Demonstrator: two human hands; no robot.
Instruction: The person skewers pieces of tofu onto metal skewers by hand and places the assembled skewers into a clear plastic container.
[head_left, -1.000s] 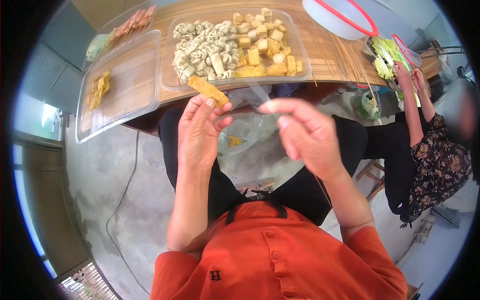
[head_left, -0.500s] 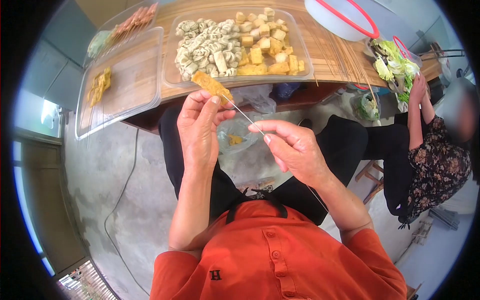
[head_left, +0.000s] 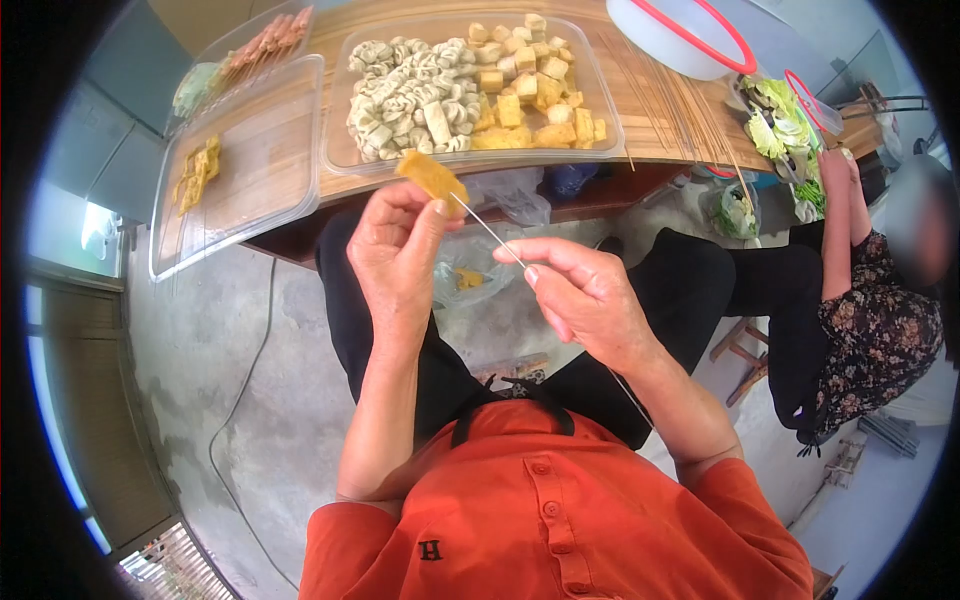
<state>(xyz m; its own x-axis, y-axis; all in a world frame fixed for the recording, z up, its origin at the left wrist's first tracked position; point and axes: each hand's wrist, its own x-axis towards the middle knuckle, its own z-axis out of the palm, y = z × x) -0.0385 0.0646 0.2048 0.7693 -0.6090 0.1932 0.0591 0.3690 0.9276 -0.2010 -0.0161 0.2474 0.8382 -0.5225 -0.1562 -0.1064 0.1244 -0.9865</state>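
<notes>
Between the thumb and fingers of my left hand [head_left: 398,245] is a flat yellow-brown piece of tofu skin [head_left: 432,181], held up in front of the table edge. My right hand [head_left: 585,295] pinches a thin skewer [head_left: 487,232], whose tip meets the right end of the piece; whether it has pierced through I cannot tell. The skewer's other end runs back beneath my right forearm. Just beyond my hands, a clear plastic tray [head_left: 612,140] holds pale knotted tofu strips [head_left: 410,100] and golden tofu cubes [head_left: 545,85].
At the left, a clear tray [head_left: 255,150] holds skewered yellow pieces [head_left: 200,172]. Pink skewers [head_left: 275,45] lie behind it. Loose skewers [head_left: 680,110] and a red-rimmed basin [head_left: 690,40] are at the right. A person [head_left: 880,290] there handles leafy greens [head_left: 785,130]. A plastic bag [head_left: 470,280] hangs below.
My left hand has turned the tofu skin slightly and shifted it a little to the right. My right hand keeps nearly the same place. The other person's hands have moved slightly.
</notes>
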